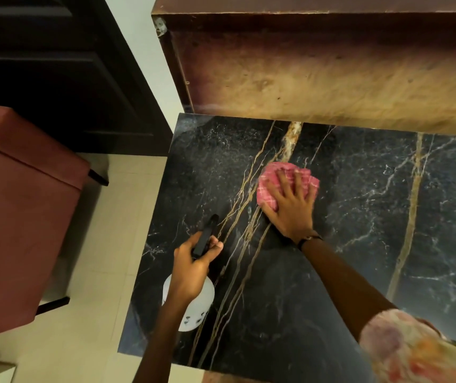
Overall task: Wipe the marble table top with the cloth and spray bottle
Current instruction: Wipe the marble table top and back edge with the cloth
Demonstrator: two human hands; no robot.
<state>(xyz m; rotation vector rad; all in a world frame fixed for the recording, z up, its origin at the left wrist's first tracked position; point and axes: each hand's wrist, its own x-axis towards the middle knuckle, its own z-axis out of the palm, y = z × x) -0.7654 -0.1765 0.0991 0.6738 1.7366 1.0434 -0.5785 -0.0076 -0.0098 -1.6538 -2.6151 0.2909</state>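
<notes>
The black marble table top (359,244) with gold and white veins fills the middle and right of the head view. A pink checked cloth (269,186) lies bunched on it near the back. My right hand (290,208) presses flat on the cloth, fingers spread. My left hand (191,269) holds a spray bottle (203,302) by its black trigger head, over the table's left part. The bottle's white body shows below my wrist, with the nozzle pointing away from me.
A brown wooden panel (331,73) stands along the table's back edge. A reddish upholstered seat (19,217) is to the left on a pale tiled floor (105,272). Dark furniture (42,64) stands at the back left.
</notes>
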